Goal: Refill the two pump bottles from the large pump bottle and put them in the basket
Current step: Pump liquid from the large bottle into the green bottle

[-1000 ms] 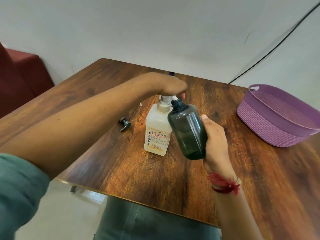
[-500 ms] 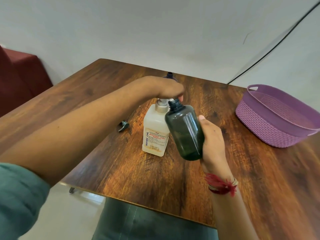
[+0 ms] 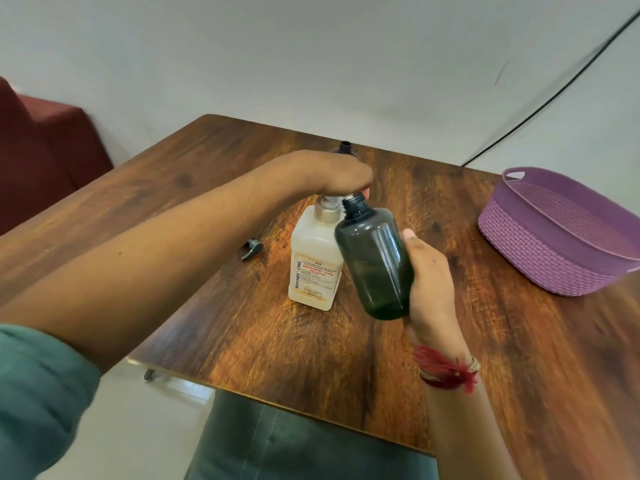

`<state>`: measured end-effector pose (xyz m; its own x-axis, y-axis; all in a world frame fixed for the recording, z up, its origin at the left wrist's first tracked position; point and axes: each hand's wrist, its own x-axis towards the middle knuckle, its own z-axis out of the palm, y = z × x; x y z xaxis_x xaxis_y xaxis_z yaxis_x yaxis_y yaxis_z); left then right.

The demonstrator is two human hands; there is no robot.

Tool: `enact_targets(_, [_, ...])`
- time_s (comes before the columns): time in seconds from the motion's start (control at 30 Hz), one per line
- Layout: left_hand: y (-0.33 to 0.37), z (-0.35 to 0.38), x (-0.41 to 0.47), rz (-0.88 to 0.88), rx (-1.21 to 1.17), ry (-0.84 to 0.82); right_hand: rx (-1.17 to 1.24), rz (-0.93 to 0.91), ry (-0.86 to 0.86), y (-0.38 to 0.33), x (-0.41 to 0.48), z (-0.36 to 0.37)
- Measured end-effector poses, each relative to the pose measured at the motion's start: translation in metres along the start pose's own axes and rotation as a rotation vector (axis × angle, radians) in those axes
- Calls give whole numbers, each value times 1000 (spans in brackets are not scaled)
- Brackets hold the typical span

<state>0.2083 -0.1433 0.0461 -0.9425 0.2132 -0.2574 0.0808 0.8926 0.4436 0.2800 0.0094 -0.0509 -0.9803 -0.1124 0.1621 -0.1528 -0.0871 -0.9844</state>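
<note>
One large pump bottle (image 3: 313, 268), one basket (image 3: 561, 244) at 2 o'clock, two small bottles. Right hand (image 3: 429, 282) grips the dark bottle (image 3: 375, 265), translucent, capless, tilted, at the pump's (image 3: 327, 211) 3 o'clock; second bottle (image 3: 344, 146) at 12. Left hand (image 3: 332, 174) covers the pump; grip indeterminate.

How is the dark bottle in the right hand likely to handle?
Probably light: the dark bottle looks mostly empty through its tinted wall. Its smooth round body would likely roll if laid down. Its neck is open, so tipping could spill.
</note>
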Motion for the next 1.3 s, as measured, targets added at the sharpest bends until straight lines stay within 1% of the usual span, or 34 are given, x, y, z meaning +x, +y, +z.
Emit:
enact_targets(0.1, [6,-7,-4,25,42,-7,0,5,5,-2,2,0])
enact_targets(0.27, [4,-9,1,57,0,-6,18,15,-9,-1,3,1])
enact_targets(0.47, [-5,0,3,-36,-93,12,23,20,12,2,1,0])
enact_targets(0.6, [4,-5,-3,15,-27,0,11,-13,5,-1,2,3])
enact_targets(0.77, [6,-10,-4,33,-37,42,59,-8,8,-3,2,7])
enact_targets(0.87, [1,-2,-3,3,-19,22,55,-4,8,-2,1,7])
enact_targets(1.0, [-1,2,-4,-36,-64,32,34,35,29,-2,-1,4])
enact_targets(1.17, [6,-7,-7,31,-21,47,17,5,-4,-7,-1,3])
enact_targets(1.3, [11,-8,-6,47,-10,10,27,15,4,-7,0,4])
